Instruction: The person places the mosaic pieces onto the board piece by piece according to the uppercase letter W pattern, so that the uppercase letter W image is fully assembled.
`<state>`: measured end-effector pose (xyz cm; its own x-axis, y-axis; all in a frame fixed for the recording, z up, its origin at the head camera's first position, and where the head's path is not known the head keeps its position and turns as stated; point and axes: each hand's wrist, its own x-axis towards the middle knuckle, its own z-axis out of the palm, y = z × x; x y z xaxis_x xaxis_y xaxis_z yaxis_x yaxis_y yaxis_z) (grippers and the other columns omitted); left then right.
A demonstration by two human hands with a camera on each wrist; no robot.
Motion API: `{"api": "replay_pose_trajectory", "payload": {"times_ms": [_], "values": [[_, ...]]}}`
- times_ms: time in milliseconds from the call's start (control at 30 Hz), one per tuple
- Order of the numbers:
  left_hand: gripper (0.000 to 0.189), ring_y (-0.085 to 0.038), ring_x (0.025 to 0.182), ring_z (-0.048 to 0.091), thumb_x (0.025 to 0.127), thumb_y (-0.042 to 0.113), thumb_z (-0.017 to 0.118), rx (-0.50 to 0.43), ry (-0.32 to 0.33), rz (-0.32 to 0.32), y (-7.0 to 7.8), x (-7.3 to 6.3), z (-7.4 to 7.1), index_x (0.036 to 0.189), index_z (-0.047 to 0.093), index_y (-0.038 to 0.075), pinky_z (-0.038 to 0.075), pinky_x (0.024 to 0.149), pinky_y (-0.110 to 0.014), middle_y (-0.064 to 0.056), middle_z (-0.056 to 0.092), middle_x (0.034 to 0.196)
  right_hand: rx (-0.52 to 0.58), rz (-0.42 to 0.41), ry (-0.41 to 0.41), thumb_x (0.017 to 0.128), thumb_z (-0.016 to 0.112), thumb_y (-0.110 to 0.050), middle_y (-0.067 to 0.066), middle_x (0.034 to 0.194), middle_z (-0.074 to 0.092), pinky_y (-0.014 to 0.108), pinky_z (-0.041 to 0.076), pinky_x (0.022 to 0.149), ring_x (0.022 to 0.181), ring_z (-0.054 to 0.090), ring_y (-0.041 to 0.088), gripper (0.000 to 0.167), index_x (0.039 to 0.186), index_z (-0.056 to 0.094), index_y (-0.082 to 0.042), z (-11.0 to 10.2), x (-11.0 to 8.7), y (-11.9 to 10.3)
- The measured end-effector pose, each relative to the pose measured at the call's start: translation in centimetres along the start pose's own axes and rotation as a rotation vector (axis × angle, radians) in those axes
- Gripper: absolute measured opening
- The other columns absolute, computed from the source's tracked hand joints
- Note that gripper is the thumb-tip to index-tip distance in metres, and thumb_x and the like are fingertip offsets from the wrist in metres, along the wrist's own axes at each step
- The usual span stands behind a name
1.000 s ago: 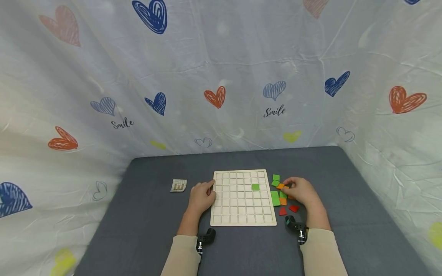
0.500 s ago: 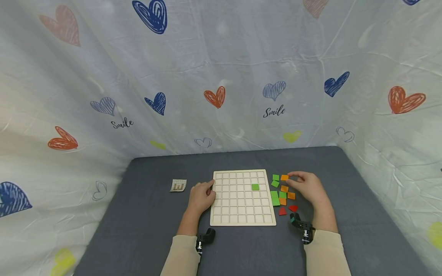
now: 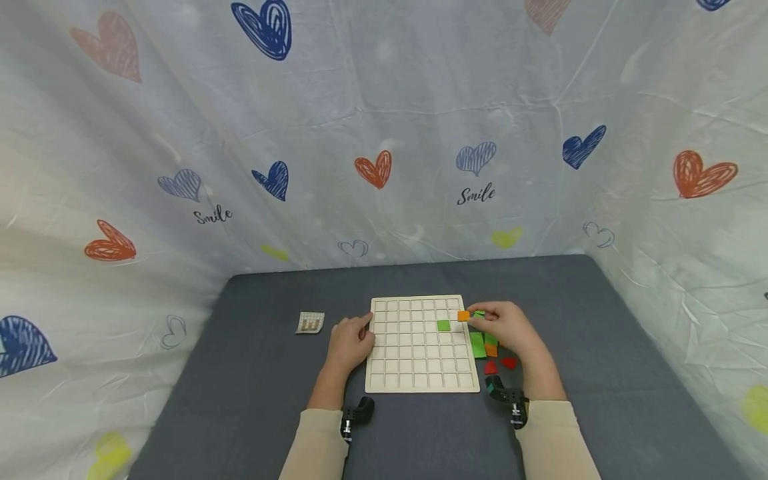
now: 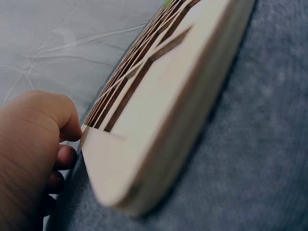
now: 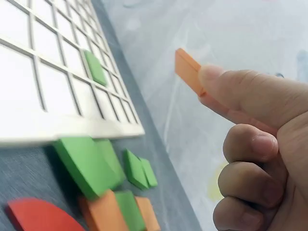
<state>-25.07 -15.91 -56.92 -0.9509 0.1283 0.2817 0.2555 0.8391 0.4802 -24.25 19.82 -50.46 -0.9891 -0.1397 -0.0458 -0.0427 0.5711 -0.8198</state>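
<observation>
In the head view, my left hand [image 3: 350,342] rests at the left edge of a pale wooden grid board [image 3: 393,386], with index finger and thumb touching that edge. The left wrist view shows the thumb against the board's rim [image 4: 168,120]; part of the hand is cut off. My right hand [image 3: 505,328] pinches an orange square tile [image 3: 463,316] between thumb and index finger, raised over the board's right edge. Its other fingers [image 5: 248,178] are curled in. One green square tile [image 3: 443,325] sits in a cell of the board.
Right of the board lie a larger green piece [image 3: 477,345], smaller green tiles [image 5: 136,169], orange tiles [image 3: 491,350] and red pieces [image 3: 509,363], partly hidden by the right hand. A small printed card [image 3: 310,323] lies to the left. A heart-printed curtain [image 3: 420,220] hangs behind the table.
My right hand went to the orange tiles, pinched the far one and has carried it left to the board's right edge. The left hand has stayed in place.
</observation>
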Motion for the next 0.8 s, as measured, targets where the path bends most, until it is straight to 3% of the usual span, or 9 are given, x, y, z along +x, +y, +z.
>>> {"api": "replay_pose_trajectory", "payload": {"times_ms": [333, 433, 633, 800], "values": [[0.048, -0.015, 0.057, 0.027, 0.092, 0.015, 0.056, -0.011, 0.0, -0.003, 0.0, -0.1, -0.1, 0.138, 0.068, 0.011, 0.029, 0.067, -0.034, 0.006, 0.037, 0.059, -0.086, 0.028, -0.092, 0.089, 0.081, -0.028, -0.004, 0.058, 0.032, 0.029, 0.03, 0.052, 0.052, 0.029, 0.014, 0.032, 0.118, 0.08, -0.016, 2.5, 0.3, -0.5], [0.048, -0.015, 0.057, 0.027, 0.092, 0.015, 0.056, -0.01, 0.003, -0.001, 0.0, -0.1, 0.0, 0.138, 0.068, 0.011, 0.029, 0.067, -0.034, 0.006, 0.037, 0.059, -0.133, 0.019, -0.096, 0.087, 0.082, -0.028, -0.003, 0.059, 0.04, 0.03, 0.032, 0.054, 0.055, 0.035, 0.015, 0.029, 0.115, 0.082, -0.018, 3.1, 0.2, -0.6], [0.048, -0.015, 0.057, 0.028, 0.091, 0.015, 0.056, -0.003, -0.004, -0.01, -0.1, 0.0, 0.1, 0.138, 0.068, 0.012, 0.029, 0.067, -0.034, 0.006, 0.038, 0.059, -0.199, 0.032, -0.088, 0.087, 0.082, -0.028, 0.0, 0.077, 0.062, 0.034, 0.041, 0.061, 0.067, 0.051, 0.018, 0.026, 0.112, 0.082, -0.02, 4.0, 0.2, -0.8], [0.048, -0.015, 0.057, 0.028, 0.092, 0.016, 0.056, -0.002, -0.006, -0.023, -0.1, 0.0, 0.1, 0.138, 0.068, 0.013, 0.029, 0.067, -0.034, 0.006, 0.038, 0.059, -0.25, 0.033, -0.067, 0.087, 0.082, -0.026, -0.001, 0.078, 0.061, 0.033, 0.04, 0.059, 0.066, 0.05, 0.017, 0.027, 0.113, 0.082, -0.019, 4.4, 0.2, -1.1]]}}
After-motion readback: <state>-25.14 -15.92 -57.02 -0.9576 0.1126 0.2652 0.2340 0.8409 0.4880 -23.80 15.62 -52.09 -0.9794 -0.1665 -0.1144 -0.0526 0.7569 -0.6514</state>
